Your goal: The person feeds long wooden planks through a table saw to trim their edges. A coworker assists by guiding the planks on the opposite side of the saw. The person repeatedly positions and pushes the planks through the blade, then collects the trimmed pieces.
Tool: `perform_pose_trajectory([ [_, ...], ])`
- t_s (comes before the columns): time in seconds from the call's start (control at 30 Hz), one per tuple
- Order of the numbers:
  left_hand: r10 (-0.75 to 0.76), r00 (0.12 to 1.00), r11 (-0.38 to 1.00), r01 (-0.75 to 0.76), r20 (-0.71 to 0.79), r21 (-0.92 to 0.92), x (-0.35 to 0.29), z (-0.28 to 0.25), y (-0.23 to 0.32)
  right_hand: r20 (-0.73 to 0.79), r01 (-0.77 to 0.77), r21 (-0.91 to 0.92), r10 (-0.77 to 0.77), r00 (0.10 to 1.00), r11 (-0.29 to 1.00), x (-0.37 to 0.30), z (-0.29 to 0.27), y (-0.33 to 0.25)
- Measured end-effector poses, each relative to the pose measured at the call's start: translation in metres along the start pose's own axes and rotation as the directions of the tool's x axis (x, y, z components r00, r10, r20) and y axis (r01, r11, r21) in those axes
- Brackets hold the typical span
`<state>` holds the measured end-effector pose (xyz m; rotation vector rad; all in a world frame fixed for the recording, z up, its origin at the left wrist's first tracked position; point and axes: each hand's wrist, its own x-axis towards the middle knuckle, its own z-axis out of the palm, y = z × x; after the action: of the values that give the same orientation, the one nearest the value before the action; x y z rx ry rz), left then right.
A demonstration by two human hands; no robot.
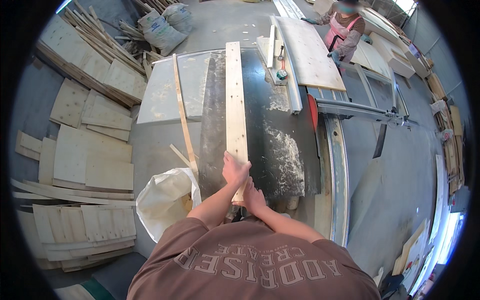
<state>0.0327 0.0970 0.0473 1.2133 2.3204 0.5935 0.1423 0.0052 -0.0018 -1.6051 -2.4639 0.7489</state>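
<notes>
A long pale wooden plank with dark knots lies lengthwise over the dark saw table, its near end toward my body. My left hand is closed around the plank's left edge, a little up from that end. My right hand grips the near end from the right side, its fingers partly hidden behind the wood. A red blade cover stands to the right of the plank, apart from it.
Another person in a pink apron rests gloved hands on a plywood sheet at the far right. A thin strip leans over the left table, near a white sack. Stacked boards line the left. A metal rail runs at right.
</notes>
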Motion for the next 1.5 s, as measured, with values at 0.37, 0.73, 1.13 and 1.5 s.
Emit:
perform_pose_trajectory([
  [0.37, 0.239, 0.953, 0.969, -0.220, -0.188, 0.117, 0.005, 0.023, -0.032, 0.137, -0.132, 0.602, -0.061, 0.989, -0.788, 0.002, -0.149, 0.036],
  [0.73, 0.954, 0.274, 0.299, -0.897, 0.122, -0.326, -0.107, -0.045, 0.091, 0.036, -0.035, 0.714, -0.013, 0.999, -0.699, -0.011, -0.168, 0.043],
  [1.13, 0.477, 0.786, 0.706, -0.609, 0.393, 0.361, -0.032, -0.028, -0.011, 0.347, 0.004, 0.716, 0.361, 0.865, -0.698, -0.065, -0.114, 0.121],
  [1.5, 0.358, 0.804, 0.762, -0.545, 0.475, 0.349, -0.042, -0.011, -0.011, 0.410, 0.002, 0.667, 0.368, 0.834, -0.745, -0.072, -0.094, 0.142],
])
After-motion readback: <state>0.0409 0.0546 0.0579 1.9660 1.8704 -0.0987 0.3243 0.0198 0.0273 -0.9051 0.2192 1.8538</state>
